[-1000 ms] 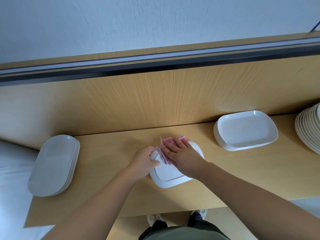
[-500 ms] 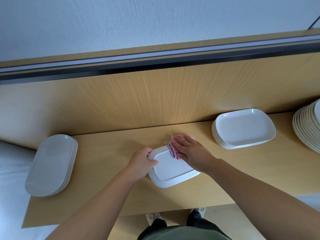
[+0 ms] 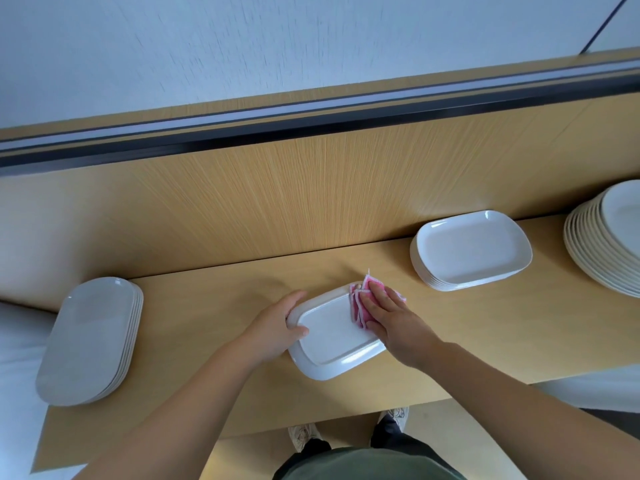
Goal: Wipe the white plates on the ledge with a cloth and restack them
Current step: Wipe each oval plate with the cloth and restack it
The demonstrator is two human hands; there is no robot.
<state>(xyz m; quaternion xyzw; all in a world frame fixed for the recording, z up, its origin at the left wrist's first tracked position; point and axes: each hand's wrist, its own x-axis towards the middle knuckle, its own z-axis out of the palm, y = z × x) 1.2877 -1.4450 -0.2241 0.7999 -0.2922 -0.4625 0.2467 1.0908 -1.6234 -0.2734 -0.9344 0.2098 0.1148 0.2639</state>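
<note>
Sliding right since a second ago: pink cloth under the right hand, off the middle of the white plate and onto its far right corner. Fingers flat, slightly apart, pressing the cloth down. Clamped on the plate's left rim, thumb on top: left hand, pinning it mid-ledge. Mid-wipe, likely closing passes. Next, probably: lift and restack squarely on the rectangular stack to the right. Unchanged otherwise: oval stack left, round stack far right.
</note>
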